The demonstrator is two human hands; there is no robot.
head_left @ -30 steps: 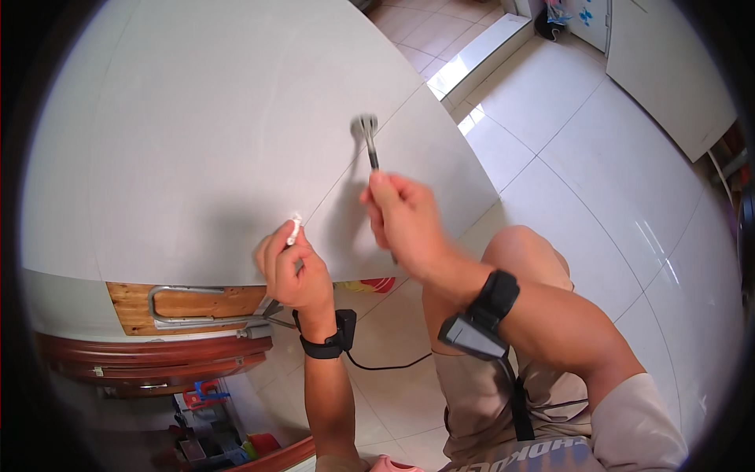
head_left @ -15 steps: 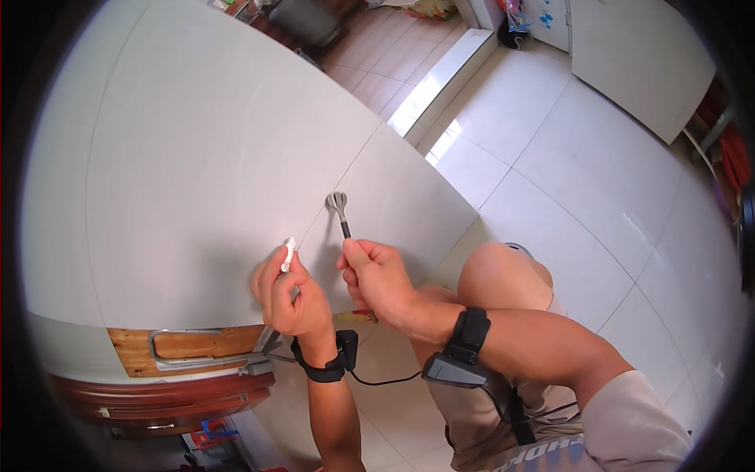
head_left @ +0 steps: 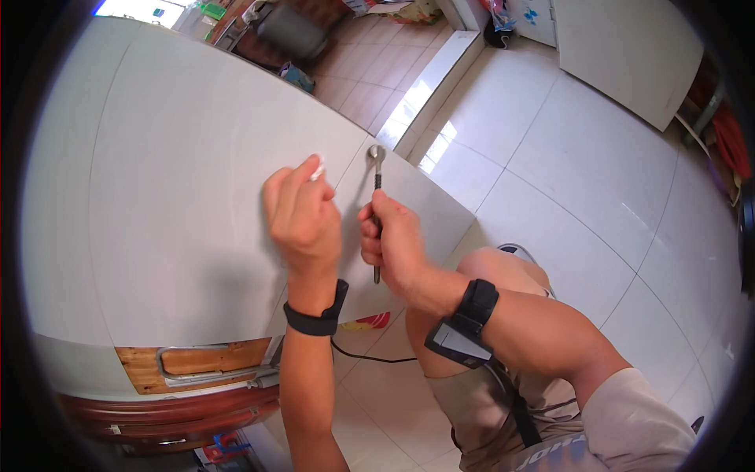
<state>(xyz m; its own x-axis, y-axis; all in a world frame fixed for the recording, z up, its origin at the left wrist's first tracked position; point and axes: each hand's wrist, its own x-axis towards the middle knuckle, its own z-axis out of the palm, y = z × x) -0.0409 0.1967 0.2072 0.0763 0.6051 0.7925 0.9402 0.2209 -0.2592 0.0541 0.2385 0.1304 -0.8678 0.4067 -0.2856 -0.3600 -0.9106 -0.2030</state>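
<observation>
The right hand [head_left: 399, 242] is wrapped around a dark-handled tool [head_left: 378, 182] near the frame's centre; the rounded metal head projects upward beyond the fist. A white piece [head_left: 318, 170], partly hidden, is pinched by the left hand [head_left: 302, 220], left of the tool, over the tabletop [head_left: 181, 173].

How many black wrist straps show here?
2: one strap around the wrist of the left hand, which pinches a small white piece; another strap around the wrist of the right hand, which grips a dark-handled tool.
</observation>
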